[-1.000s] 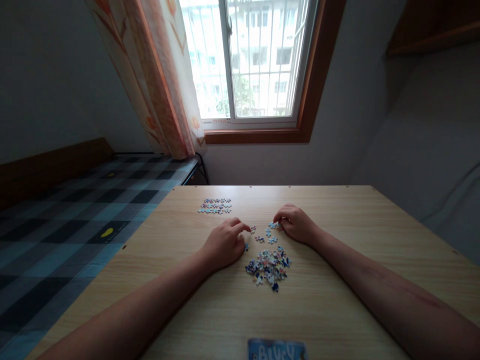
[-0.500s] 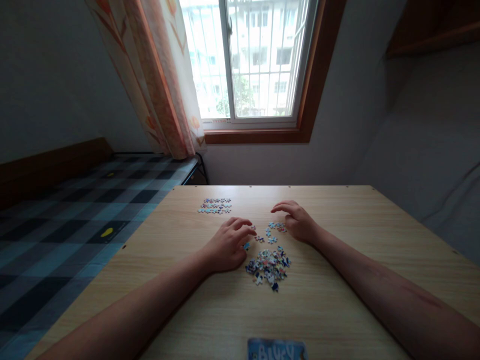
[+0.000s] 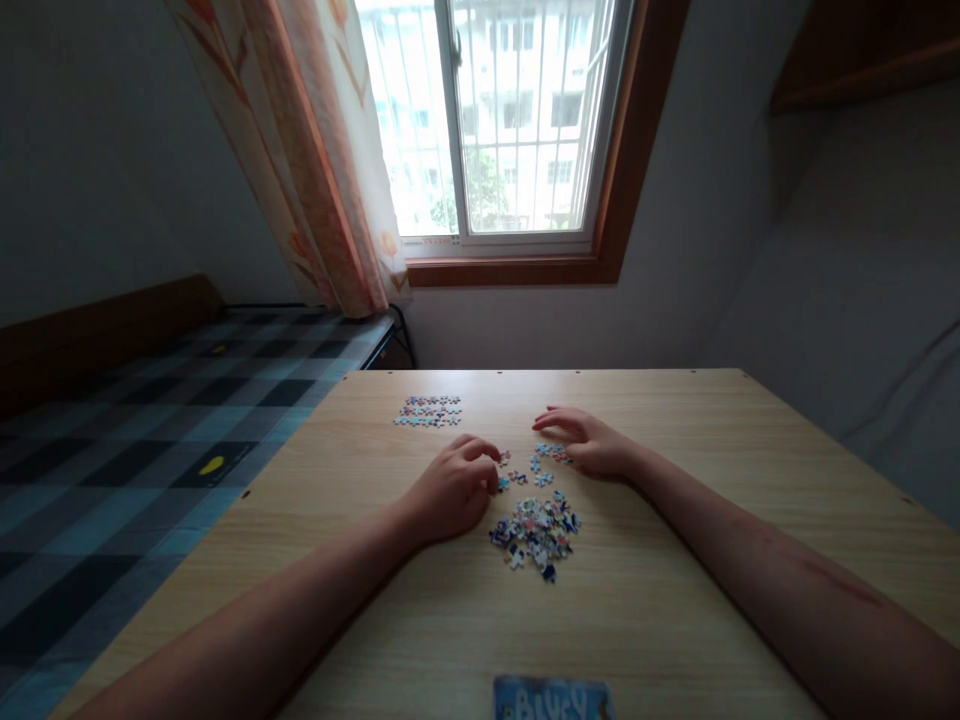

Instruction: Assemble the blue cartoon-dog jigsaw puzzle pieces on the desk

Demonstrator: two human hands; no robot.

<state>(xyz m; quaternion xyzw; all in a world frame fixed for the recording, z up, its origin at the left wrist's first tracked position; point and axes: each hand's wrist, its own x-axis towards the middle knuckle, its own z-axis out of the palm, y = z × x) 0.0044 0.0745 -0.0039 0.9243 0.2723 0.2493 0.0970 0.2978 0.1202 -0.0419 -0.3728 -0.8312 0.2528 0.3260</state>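
My left hand (image 3: 454, 490) rests at the left of the loose pieces with its fingers curled in. A small blue jigsaw puzzle piece (image 3: 503, 484) shows at its fingertips; the thumb's grip is partly hidden. My right hand (image 3: 589, 440) lies low over the table, fingers stretched out to the left and holding nothing. Beneath and beside it is a small broken ring of light-blue and reddish pieces (image 3: 542, 479). Nearer to me, a heap of mixed puzzle pieces (image 3: 536, 530) lies between my forearms.
Short rows of puzzle pieces (image 3: 429, 412) lie at the far left of the wooden table (image 3: 420, 640). A blue box or tin with lettering (image 3: 553, 700) sits at the near edge. A checked bed (image 3: 225, 440) stands on the left, and a curtained window (image 3: 525, 130) is behind.
My left fingers have curled in and drawn back slightly, and the blue piece now sits a little farther right and away from me. My right hand has lowered and flattened somewhat.
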